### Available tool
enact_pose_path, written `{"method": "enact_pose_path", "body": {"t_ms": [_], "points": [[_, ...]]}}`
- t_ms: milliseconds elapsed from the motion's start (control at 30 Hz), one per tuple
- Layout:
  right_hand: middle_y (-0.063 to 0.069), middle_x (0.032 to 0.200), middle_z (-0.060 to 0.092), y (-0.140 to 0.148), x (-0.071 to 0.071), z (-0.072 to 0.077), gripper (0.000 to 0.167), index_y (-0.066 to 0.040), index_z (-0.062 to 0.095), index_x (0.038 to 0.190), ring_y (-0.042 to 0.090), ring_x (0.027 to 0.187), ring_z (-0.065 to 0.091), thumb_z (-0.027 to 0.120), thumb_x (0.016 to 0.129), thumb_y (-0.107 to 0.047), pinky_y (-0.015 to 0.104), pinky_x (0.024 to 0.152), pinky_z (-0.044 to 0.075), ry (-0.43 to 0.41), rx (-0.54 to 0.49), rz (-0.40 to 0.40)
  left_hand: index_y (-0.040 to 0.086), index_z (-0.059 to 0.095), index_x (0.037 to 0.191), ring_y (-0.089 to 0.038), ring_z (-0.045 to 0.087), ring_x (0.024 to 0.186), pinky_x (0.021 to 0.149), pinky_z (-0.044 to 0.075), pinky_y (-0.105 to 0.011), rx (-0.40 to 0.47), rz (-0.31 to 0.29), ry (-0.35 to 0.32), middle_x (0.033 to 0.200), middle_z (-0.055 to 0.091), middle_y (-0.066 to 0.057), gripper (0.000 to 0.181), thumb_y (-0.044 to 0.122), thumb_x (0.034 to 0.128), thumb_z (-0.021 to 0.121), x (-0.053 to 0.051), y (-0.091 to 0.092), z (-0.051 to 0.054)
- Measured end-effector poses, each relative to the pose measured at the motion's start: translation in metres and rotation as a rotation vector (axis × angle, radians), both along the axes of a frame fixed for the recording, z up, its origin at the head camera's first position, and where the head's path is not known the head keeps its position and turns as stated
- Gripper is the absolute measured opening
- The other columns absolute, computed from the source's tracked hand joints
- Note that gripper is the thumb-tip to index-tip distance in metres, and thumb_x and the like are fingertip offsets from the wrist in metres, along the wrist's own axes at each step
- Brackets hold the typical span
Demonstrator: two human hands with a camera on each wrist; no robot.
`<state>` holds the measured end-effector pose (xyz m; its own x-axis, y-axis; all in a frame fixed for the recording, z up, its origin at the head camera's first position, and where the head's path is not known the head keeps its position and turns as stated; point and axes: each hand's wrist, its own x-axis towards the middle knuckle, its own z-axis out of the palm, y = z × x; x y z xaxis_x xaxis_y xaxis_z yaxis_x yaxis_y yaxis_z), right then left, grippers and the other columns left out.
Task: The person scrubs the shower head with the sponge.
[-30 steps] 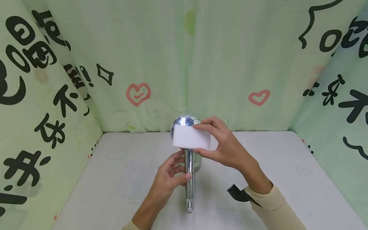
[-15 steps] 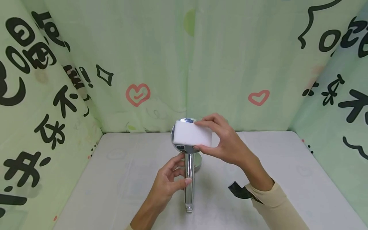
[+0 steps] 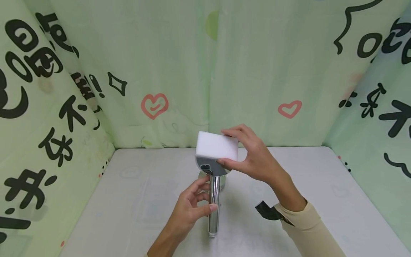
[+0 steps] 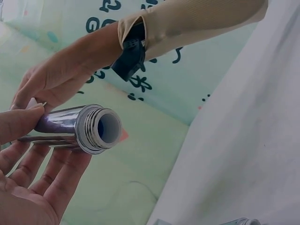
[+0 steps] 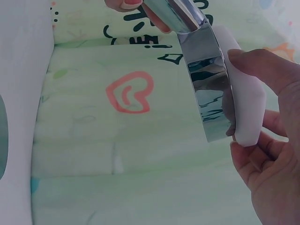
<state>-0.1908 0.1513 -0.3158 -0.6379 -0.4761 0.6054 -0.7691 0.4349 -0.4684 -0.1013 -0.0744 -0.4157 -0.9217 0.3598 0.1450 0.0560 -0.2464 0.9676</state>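
A chrome shower head (image 3: 214, 192) is held raised in the middle of the head view, its handle pointing down. My left hand (image 3: 188, 207) grips the handle, thumb in front and fingers behind. In the left wrist view the handle's threaded end (image 4: 101, 131) faces the camera. My right hand (image 3: 258, 157) pinches a white sponge block (image 3: 216, 145) between thumb and fingers. The sponge lies against the face of the shower head and covers its upper part. From the side, the right wrist view shows the sponge (image 5: 248, 103) flat along the chrome head (image 5: 206, 89).
Behind the handle, a round pale-green object (image 3: 222, 182) with a shiny edge is partly hidden on the white tabletop (image 3: 144, 200). Green printed curtains (image 3: 179, 64) stand along the back and both sides. A black strap (image 3: 268, 211) sits at the right sleeve.
The shower head's face has tipped and its lower part now shows below the sponge. My right hand has moved the sponge slightly up and right across it. The left hand keeps its grip.
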Motion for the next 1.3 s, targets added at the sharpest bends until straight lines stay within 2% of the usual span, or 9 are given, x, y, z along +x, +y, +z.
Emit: {"method": "enact_pose_path", "body": {"t_ms": [300,667,1033,1300], "points": [[0.002,0.125,0.057,0.0,0.001,-0.003,0.063,-0.012,0.065,0.13,0.017,0.117,0.057,0.093,0.074,-0.021,0.031,0.087,0.056,-0.009,-0.005,0.003,0.012,0.049,0.148,-0.017,0.064,0.094,0.065,0.054,-0.024,0.006,0.016,0.037,0.122,0.059,-0.014,0.068,-0.003,0.0867,0.075,-0.005,0.001,0.002],[0.002,0.126,0.056,-0.001,0.004,-0.01,0.063,-0.012,0.065,0.129,0.019,0.122,0.052,0.093,0.073,-0.02,0.038,0.089,0.058,-0.023,0.016,0.016,0.016,0.048,0.149,-0.019,0.064,0.095,0.067,0.057,-0.027,-0.007,0.037,0.007,0.125,0.058,-0.014,0.069,0.0,0.0885,0.075,-0.012,-0.003,0.004],[0.001,0.124,0.055,-0.007,0.006,-0.014,0.062,-0.014,0.066,0.13,0.016,0.118,0.052,0.092,0.074,-0.021,0.035,0.088,0.058,-0.013,0.026,0.062,0.016,0.048,0.148,-0.019,0.063,0.094,0.066,0.057,-0.028,0.007,0.064,-0.013,0.123,0.058,-0.013,0.066,0.001,0.0887,0.074,-0.016,-0.002,0.008],[0.001,0.123,0.056,-0.011,0.008,-0.013,0.06,-0.013,0.066,0.13,0.018,0.118,0.05,0.091,0.075,-0.022,0.033,0.085,0.056,0.029,0.056,0.08,0.017,0.052,0.141,-0.021,0.063,0.094,0.067,0.057,-0.029,-0.016,0.08,-0.036,0.122,0.057,-0.013,0.058,0.004,0.0896,0.075,-0.016,0.0,0.008]]}}
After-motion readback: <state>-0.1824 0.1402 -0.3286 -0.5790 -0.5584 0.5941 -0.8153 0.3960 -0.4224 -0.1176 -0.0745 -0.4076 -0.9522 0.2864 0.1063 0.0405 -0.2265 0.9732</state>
